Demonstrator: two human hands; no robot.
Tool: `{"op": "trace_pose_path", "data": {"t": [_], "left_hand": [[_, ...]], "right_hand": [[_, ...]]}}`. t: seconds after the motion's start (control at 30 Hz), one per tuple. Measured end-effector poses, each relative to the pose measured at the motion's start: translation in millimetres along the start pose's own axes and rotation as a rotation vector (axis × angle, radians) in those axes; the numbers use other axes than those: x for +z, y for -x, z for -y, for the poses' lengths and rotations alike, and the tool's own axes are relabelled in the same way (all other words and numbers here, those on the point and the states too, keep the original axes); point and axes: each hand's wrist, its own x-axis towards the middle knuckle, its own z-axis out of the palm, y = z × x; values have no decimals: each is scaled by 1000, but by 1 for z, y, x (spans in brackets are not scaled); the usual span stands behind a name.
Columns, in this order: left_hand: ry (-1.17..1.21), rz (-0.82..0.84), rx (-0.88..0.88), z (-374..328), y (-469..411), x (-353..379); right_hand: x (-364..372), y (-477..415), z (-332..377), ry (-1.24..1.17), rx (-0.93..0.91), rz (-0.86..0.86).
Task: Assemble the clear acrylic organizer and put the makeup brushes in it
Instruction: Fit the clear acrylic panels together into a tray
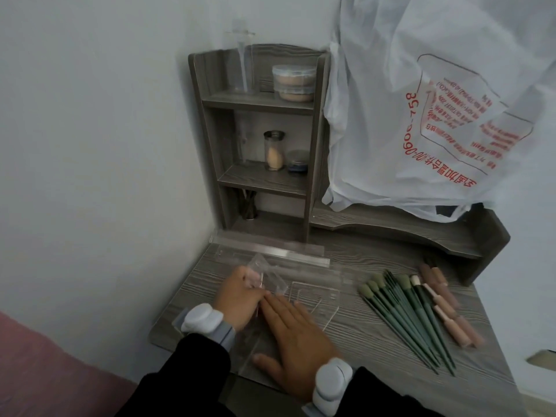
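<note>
Clear acrylic panels (316,299) lie flat on the grey wood-grain desk (376,335), and a long clear strip (270,251) runs along the back of them. My left hand (240,296) grips a small clear acrylic piece (264,275), holding it tilted above the panels. My right hand (298,335) lies flat with straight fingers, pressing on a clear panel near the desk's front edge. Green-handled makeup brushes (406,314) and pink-handled brushes (445,305) lie fanned out to the right of the panels.
A grey shelf unit (258,139) stands at the back in the corner, holding jars, a sponge container and clear acrylic items. A white plastic bag with red print (421,115) hangs over the right of the shelf. The wall is on the left.
</note>
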Motion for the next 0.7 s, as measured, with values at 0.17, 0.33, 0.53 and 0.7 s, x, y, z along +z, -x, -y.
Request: {"op": "trace_pose_path", "data": {"t": [0.17,0.33,0.53,0.7], "left_hand": [[-10,-46,146,11,3,0],[119,-20,138,16,3,-9],[336,24,7,19,1,-11],[375,-26,17,15,6,-16]], "right_hand": [[-11,12,-18,-18,-92,45],[-47,-11,-46,44,-14,-157],[-87,-92,-71,233,294,-126],[-79,-110,-75,341,316,31]]}}
